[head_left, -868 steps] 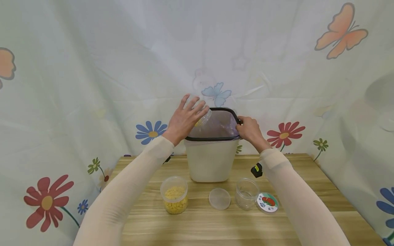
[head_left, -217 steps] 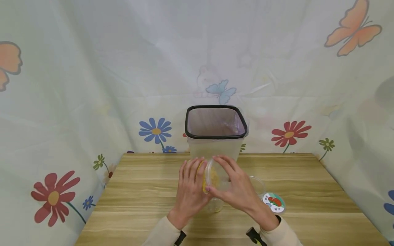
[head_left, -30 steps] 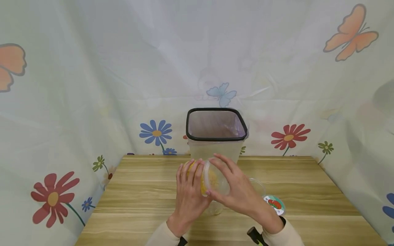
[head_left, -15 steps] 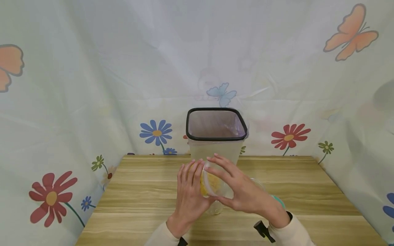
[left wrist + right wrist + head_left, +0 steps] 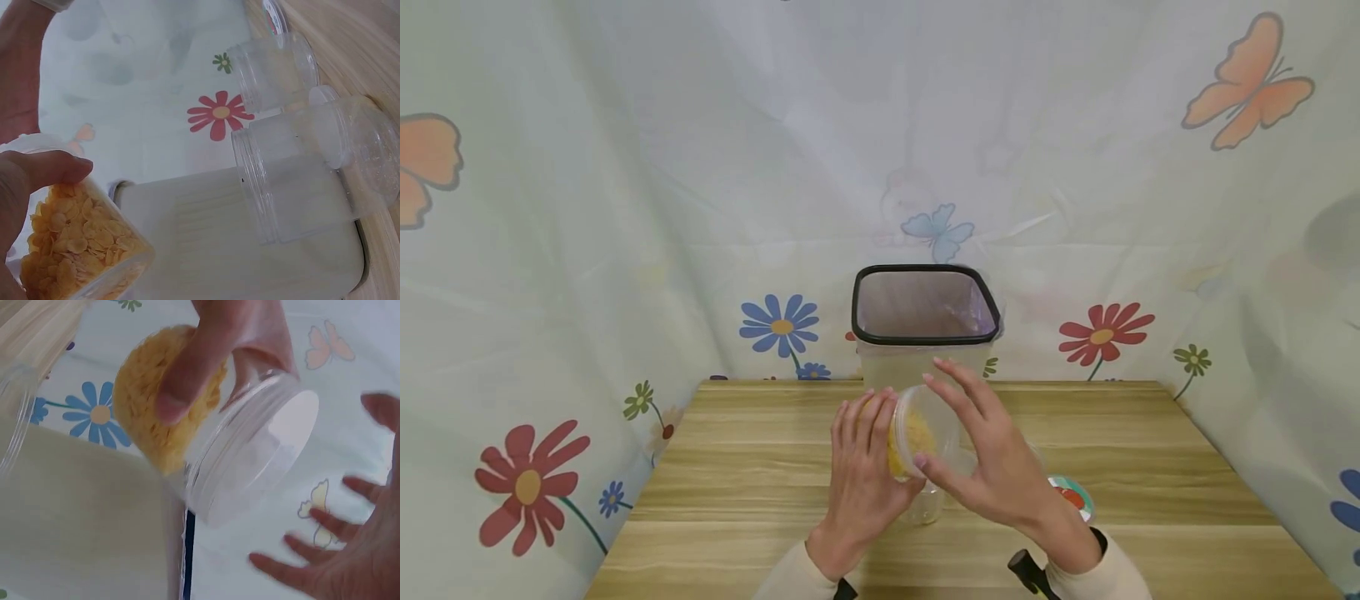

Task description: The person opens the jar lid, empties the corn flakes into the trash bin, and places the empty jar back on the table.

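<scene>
My left hand (image 5: 861,492) grips a clear plastic jar (image 5: 87,244) of yellow flakes, tilted sideways above the table. A translucent lid (image 5: 275,450) covers the jar's mouth, which faces right. Beside the lid, my right hand (image 5: 1003,471) has its fingers spread. The right wrist view shows a gap between those fingers and the lid. Two clear jars without lids, a nearer one (image 5: 306,175) and a farther one (image 5: 275,72), stand on the table with no contents visible. Hands partly hide both in the head view.
A pale bin (image 5: 925,340) with a black rim and a thin purplish liner stands behind the hands. A tomato-print lid (image 5: 1072,497) lies right, partly behind my right wrist. The wooden table (image 5: 760,467) meets a flower-printed curtain at the back.
Earlier, my left hand tipped a container over the bin while the flake jar stood uncovered. Half a second ago my right fingers were against the lid; now they are spread away from it.
</scene>
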The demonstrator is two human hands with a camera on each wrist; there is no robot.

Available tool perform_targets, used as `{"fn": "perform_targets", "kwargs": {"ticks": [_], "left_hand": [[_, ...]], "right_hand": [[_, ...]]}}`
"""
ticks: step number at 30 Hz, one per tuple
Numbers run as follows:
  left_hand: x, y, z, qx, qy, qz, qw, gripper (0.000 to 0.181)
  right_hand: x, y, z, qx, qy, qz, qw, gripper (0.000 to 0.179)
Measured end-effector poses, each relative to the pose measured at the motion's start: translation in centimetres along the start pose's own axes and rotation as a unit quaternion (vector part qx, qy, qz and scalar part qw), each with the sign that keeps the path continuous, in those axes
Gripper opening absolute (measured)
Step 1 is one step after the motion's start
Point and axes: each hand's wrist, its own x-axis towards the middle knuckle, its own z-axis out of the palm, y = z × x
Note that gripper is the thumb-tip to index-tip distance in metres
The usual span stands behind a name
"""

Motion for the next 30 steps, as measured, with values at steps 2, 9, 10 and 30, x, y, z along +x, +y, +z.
{"fn": "perform_targets", "kwargs": {"ticks": [2, 9, 10, 30], "left_hand": [[0.0, 0.0, 0.0, 0.004, 0.002, 0.002, 1.0000, 0.106], [0.0, -0.1, 0.3, 0.026, 0.014, 0.021, 0.9993, 0.104], [0.0, -0.1, 0.3, 0.030, 0.017, 0.025, 0.9991, 0.104], [0.2, 0.3, -0.3, 0.012, -0.013, -0.011, 0.9998, 0.101]], "right_hand": [[-0.1, -0.4, 0.2, -0.015, -0.001, 0.061, 0.9980, 0.077], [-0.3, -1.0, 1.2, -0.050, -0.061, 0.205, 0.9757, 0.080], [-0.3, -1.0, 1.4, -0.055, -0.068, 0.214, 0.9728, 0.080], [-0.1, -0.6, 0.3, -0.053, -0.076, 0.118, 0.9888, 0.079]]}}
